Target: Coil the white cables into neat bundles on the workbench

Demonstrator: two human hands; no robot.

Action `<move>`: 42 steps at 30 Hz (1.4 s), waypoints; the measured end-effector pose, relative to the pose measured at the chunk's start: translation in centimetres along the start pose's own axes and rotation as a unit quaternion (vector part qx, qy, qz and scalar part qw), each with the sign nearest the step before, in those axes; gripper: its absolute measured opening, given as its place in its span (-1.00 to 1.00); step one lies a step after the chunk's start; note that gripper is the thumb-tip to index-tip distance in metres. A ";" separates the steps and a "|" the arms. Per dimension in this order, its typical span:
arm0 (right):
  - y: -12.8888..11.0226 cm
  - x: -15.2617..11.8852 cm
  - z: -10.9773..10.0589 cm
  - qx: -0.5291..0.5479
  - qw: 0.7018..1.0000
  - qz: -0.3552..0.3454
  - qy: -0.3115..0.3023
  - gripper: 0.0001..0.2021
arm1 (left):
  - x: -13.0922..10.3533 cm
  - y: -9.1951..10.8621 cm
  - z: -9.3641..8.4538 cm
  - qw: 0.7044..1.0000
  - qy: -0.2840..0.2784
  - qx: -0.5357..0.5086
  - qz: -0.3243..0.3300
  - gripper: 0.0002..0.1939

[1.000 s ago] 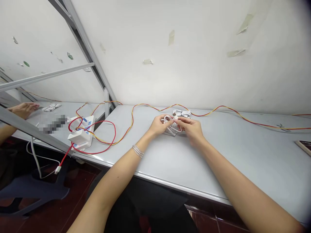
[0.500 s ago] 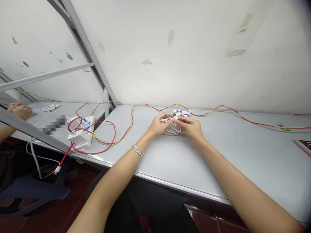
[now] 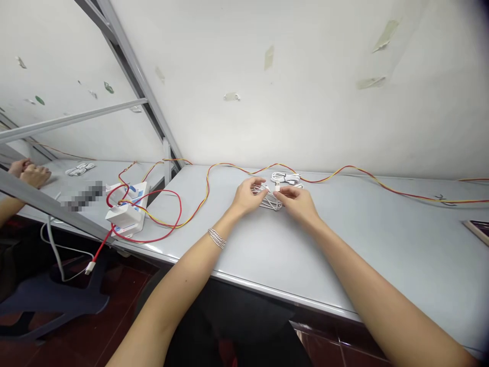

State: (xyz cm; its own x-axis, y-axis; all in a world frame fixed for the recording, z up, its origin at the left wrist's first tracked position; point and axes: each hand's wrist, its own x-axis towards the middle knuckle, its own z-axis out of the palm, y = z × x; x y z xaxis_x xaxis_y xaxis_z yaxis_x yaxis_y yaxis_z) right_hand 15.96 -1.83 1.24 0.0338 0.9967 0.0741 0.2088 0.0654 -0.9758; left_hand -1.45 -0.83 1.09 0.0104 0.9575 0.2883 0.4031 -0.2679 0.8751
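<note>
A loosely coiled white cable (image 3: 272,202) lies on the grey table between my hands. My left hand (image 3: 247,196) is curled at the coil's left side, its thumb and fingers closed on part of the white cable. My right hand (image 3: 298,204) pinches a white USB plug (image 3: 277,187), its metal end pointing up, just right of the coil. Behind my right hand a second white cable bundle (image 3: 284,177), bound with a dark tie, rests near the wall.
Red and yellow wires (image 3: 353,168) run along the table's back edge. At left are a power strip (image 3: 142,196) with white adapters, a red cable loop, a metal frame (image 3: 153,109) and another person's hands (image 3: 35,176). A dark-faced object (image 3: 479,229) lies far right.
My hands have moved slightly apart. The USB plug, which lay sideways between both hands' fingertips, now points upward in my right hand alone.
</note>
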 end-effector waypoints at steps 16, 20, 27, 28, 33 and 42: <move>-0.3 -0.5 -0.3 -0.116 0.991 -0.028 -0.057 -0.69 | -0.2 -1.6 -0.1 0.979 -0.183 -0.003 0.088 -0.29; -0.3 -0.4 -0.4 -0.106 0.993 -0.002 -0.059 -0.67 | -0.5 -1.2 -0.5 0.974 -0.200 0.033 0.097 -0.11; -0.2 -0.4 -0.5 -0.067 0.990 -0.007 -0.126 -0.61 | -0.4 -1.4 0.3 0.979 -0.162 0.064 0.109 -0.26; -0.2 -0.4 -0.5 -0.071 0.989 -0.011 -0.130 -0.62 | -0.4 -1.4 0.3 0.979 -0.157 0.065 0.109 -0.29; -0.5 -0.6 -0.5 -0.087 0.985 -0.019 -0.146 -0.65 | -0.3 -1.7 0.5 0.983 -0.135 0.069 0.103 -0.37; -0.5 -0.7 -0.2 -0.063 0.992 -0.016 -0.107 -0.53 | -0.9 0.5 -0.2 0.979 -0.048 0.196 0.027 -0.42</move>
State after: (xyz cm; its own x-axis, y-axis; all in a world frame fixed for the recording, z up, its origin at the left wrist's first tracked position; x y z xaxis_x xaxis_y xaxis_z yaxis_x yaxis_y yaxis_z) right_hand 16.07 -2.57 1.73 -0.1801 0.9825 0.0470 0.3275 0.1050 -0.9390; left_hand -1.39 -1.85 1.36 0.1195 0.9541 0.2747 0.7201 -0.2738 0.6375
